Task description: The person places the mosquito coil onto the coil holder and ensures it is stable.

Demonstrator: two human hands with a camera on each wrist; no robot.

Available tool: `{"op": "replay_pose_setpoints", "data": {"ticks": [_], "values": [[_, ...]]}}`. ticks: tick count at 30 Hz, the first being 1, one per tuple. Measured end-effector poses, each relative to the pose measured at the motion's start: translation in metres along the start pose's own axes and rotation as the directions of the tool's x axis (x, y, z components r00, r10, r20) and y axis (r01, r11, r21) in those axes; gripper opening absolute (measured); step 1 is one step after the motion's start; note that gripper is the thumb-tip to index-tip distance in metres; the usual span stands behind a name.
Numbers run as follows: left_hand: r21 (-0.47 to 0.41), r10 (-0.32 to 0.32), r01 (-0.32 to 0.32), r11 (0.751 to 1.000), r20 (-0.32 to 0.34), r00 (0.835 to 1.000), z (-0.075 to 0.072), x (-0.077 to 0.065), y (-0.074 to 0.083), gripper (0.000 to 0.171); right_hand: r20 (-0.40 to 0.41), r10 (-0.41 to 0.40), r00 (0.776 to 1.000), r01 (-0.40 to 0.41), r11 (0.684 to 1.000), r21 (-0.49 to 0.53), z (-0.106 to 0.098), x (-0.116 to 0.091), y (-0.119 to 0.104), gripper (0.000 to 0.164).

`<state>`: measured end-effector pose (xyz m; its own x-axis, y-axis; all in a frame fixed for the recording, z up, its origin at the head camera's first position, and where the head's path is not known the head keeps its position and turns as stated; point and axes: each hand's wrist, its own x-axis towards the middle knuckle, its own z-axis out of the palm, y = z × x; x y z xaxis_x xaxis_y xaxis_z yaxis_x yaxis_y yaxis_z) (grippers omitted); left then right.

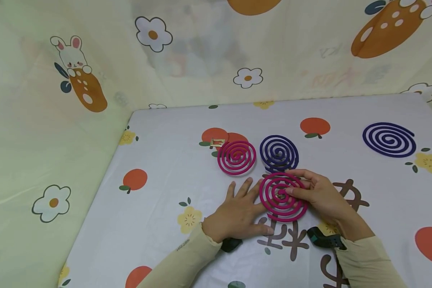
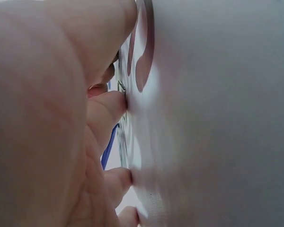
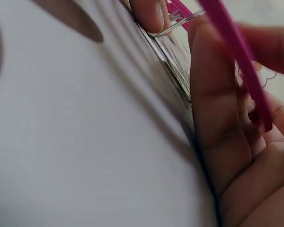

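Note:
My right hand (image 1: 324, 196) pinches a pink mosquito coil (image 1: 282, 191) near its centre, thumb on top and other fingers at its far edge. In the right wrist view the pink coil (image 3: 248, 71) stands edge-on among the fingers, with a thin metal stand (image 3: 177, 24) close by, under another fingertip. My left hand (image 1: 235, 216) lies palm down with fingers spread, fingertips on the cloth. Its index finger runs beneath the held coil, which partly hides it. Just beyond the held coil lies a blue mosquito coil (image 1: 279, 152).
A second pink coil (image 1: 236, 157) lies left of the near blue one, with a small gold metal stand (image 1: 217, 142) at its upper left edge. Another blue coil (image 1: 389, 139) rests far right. A patterned cloth (image 1: 158, 160) covers the table; printed curtains (image 1: 198, 60) hang behind.

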<state>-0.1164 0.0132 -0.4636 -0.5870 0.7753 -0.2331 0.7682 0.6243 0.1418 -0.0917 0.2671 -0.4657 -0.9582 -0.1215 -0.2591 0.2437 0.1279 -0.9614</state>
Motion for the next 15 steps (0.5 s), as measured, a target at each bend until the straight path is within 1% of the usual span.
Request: {"op": "replay_pose_setpoints", "data": {"ticks": [5,10,15], "values": [[-0.003,0.000,0.000,1.000,0.005,1.000,-0.0005,0.0000,-0.0002,0.078,-0.006,0.000,1.000,0.000,1.000,0.010,0.0018,0.0011,0.0000,0.068],[-0.006,0.001,-0.001,1.000,0.009,1.000,-0.0007,0.0005,-0.0006,0.078,-0.027,-0.009,1.000,0.009,1.000,0.014,0.0034,0.0018,-0.0003,0.068],[-0.011,-0.002,0.002,1.000,0.012,1.000,0.0002,0.0010,-0.0011,0.077,0.000,0.000,1.000,0.000,1.000,-0.026,0.0041,0.0017,-0.0006,0.068]]}}
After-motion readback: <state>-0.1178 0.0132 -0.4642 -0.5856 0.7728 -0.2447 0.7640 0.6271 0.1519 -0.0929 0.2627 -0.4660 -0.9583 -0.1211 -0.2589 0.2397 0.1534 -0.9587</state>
